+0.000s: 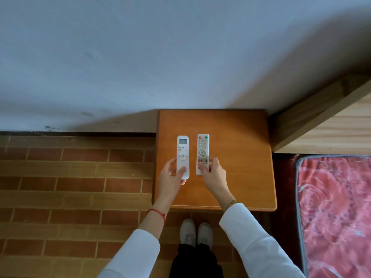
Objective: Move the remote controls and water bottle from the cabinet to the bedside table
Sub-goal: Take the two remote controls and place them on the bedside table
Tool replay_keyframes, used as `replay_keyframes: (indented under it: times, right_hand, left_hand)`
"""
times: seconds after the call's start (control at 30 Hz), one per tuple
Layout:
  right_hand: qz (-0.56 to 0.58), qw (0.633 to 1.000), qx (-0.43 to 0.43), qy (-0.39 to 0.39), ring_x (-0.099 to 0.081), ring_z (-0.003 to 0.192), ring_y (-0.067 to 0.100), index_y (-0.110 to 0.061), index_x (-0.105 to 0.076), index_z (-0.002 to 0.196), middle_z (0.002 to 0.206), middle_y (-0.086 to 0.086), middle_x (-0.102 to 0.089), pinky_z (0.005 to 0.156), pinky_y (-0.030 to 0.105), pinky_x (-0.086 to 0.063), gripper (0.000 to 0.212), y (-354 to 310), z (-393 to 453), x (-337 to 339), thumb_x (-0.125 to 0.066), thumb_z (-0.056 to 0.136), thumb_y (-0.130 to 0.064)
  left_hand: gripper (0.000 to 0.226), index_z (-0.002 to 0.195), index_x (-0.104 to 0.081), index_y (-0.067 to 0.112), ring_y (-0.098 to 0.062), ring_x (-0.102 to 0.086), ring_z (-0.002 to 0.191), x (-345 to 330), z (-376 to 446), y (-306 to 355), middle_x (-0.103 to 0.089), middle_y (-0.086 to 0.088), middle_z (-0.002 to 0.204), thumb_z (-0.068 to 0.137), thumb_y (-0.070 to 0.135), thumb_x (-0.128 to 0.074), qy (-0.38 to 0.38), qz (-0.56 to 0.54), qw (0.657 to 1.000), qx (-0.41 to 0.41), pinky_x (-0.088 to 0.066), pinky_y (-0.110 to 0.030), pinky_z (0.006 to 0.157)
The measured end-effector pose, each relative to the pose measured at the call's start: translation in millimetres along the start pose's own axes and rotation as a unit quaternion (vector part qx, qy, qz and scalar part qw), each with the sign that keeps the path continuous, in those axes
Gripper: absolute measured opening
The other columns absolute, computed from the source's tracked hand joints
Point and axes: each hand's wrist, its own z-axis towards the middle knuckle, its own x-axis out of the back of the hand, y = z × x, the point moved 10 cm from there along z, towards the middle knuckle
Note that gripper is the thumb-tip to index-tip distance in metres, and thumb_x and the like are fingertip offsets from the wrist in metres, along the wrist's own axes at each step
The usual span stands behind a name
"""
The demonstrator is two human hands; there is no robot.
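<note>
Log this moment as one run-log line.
left hand: holds display remote | right hand: holds button remote | both on bedside table | bottle: unseen

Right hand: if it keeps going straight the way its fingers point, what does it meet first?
The right hand already grips the near end of the grey remote, so it would slide along that. Beyond lies bare table, then the wall. Depth is hard to judge.

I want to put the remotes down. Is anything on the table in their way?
No. Nothing visible lies under or between them. The left hand holds the white remote, the right hand the grey remote, both low over bare table.
</note>
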Motion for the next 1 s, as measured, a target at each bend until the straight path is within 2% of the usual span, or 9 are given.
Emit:
replay_keyframes:
  times: [0.17, 0.3, 0.4, 0.5, 0.63, 0.73, 0.8, 0.9, 1.0]
  right_hand:
    - [-0.028, 1.0, -0.001, -0.013, -0.06, 0.087, 0.013, -0.008, -0.045, 0.118, 0.126, 0.009, -0.062, 0.049, 0.011, -0.044, 0.029, 22.7, 23.4, -26.2, -0.053, 0.096, -0.026]
    - [-0.028, 0.999, 0.002, -0.025, -0.066, 0.1, 0.02, -0.011, -0.042, 0.115, 0.127, 0.009, -0.062, 0.05, 0.01, -0.047, 0.027, 31.0, 31.5, -43.9, -0.053, 0.096, -0.027]
    - [-0.034, 0.999, 0.0, -0.027, -0.066, 0.103, 0.025, -0.011, -0.041, 0.112, 0.128, 0.011, -0.061, 0.051, 0.012, -0.048, 0.024, 34.7, 37.4, -52.2, -0.052, 0.097, -0.026]
    - [-0.046, 0.999, 0.0, -0.026, -0.065, 0.105, 0.027, -0.015, -0.038, 0.105, 0.128, 0.012, -0.061, 0.056, 0.017, -0.052, 0.019, 35.8, 42.2, -56.5, -0.051, 0.097, -0.024]
    - [-0.102, 0.994, 0.008, -0.033, -0.066, 0.103, 0.031, -0.016, -0.035, 0.104, 0.127, 0.014, -0.061, 0.067, 0.036, -0.061, 0.019, 36.7, 44.0, -64.1, -0.048, 0.098, -0.027]
    - [-0.199, 0.979, 0.012, -0.029, -0.069, 0.091, 0.03, -0.015, -0.035, 0.108, 0.12, 0.012, -0.064, 0.054, 0.032, -0.056, 0.021, 36.9, 45.6, -66.5, -0.043, 0.099, -0.033]
    - [-0.262, 0.964, 0.018, -0.023, -0.069, 0.086, 0.028, -0.014, -0.035, 0.112, 0.114, 0.011, -0.066, 0.049, 0.026, -0.048, 0.025, 36.2, 46.5, -66.0, -0.039, 0.1, -0.035]
    - [-0.327, 0.945, 0.023, -0.013, -0.069, 0.082, 0.028, -0.014, -0.034, 0.114, 0.106, 0.01, -0.068, 0.055, 0.032, -0.054, 0.029, 38.4, 47.8, -64.3, -0.037, 0.1, -0.039]
    - [-0.366, 0.93, 0.028, -0.006, -0.069, 0.079, 0.026, -0.015, -0.033, 0.116, 0.103, 0.008, -0.066, 0.061, 0.035, -0.059, 0.03, 42.6, 49.7, -62.6, -0.043, 0.099, -0.038]
  left_hand:
    - [0.052, 0.137, -0.046, 0.02, -0.008, -0.061, 0.091, -2.8, 26.6, -28.0, -0.059, 0.0, 0.128, 0.089, 0.021, -0.065, 0.01, 0.013, 1.0, -0.007, -0.055, -0.017, 0.06]
    - [0.051, 0.136, -0.048, 0.02, -0.014, -0.067, 0.091, -5.7, 39.6, -39.2, -0.063, -0.003, 0.123, 0.088, 0.025, -0.066, 0.014, 0.027, 0.999, -0.016, -0.057, -0.018, 0.06]
    - [0.051, 0.135, -0.048, 0.02, -0.018, -0.069, 0.091, -7.8, 47.5, -45.9, -0.063, -0.003, 0.123, 0.088, 0.029, -0.066, 0.015, 0.04, 0.999, -0.022, -0.056, -0.017, 0.058]
    - [0.052, 0.135, -0.049, 0.021, -0.021, -0.069, 0.088, -6.0, 55.5, -52.5, -0.059, -0.003, 0.123, 0.087, 0.031, -0.067, 0.034, 0.07, 0.997, -0.026, -0.056, -0.016, 0.055]
    - [0.055, 0.136, -0.049, 0.024, -0.019, -0.067, 0.086, -3.8, 60.8, -57.2, -0.056, -0.005, 0.112, 0.086, 0.038, -0.067, 0.05, 0.119, 0.99, -0.059, -0.061, -0.027, 0.06]
    - [0.056, 0.135, -0.05, 0.026, -0.02, -0.066, 0.088, -1.9, 58.3, -53.1, -0.057, -0.001, 0.108, 0.085, 0.046, -0.065, 0.062, 0.153, 0.982, -0.092, -0.062, -0.032, 0.062]
    - [0.059, 0.137, -0.048, 0.027, -0.02, -0.067, 0.084, -0.3, 56.7, -50.2, -0.058, 0.001, 0.108, 0.085, 0.05, -0.063, 0.069, 0.169, 0.977, -0.107, -0.061, -0.03, 0.059]
    - [0.062, 0.141, -0.044, 0.028, -0.019, -0.068, 0.072, 0.5, 54.7, -44.6, -0.06, 0.004, 0.108, 0.086, 0.052, -0.061, 0.071, 0.189, 0.971, -0.126, -0.056, -0.019, 0.049]
    - [0.06, 0.141, -0.044, 0.027, -0.019, -0.067, 0.074, 0.3, 52.1, -40.7, -0.061, 0.004, 0.111, 0.087, 0.053, -0.057, 0.072, 0.219, 0.963, -0.141, -0.054, -0.013, 0.05]
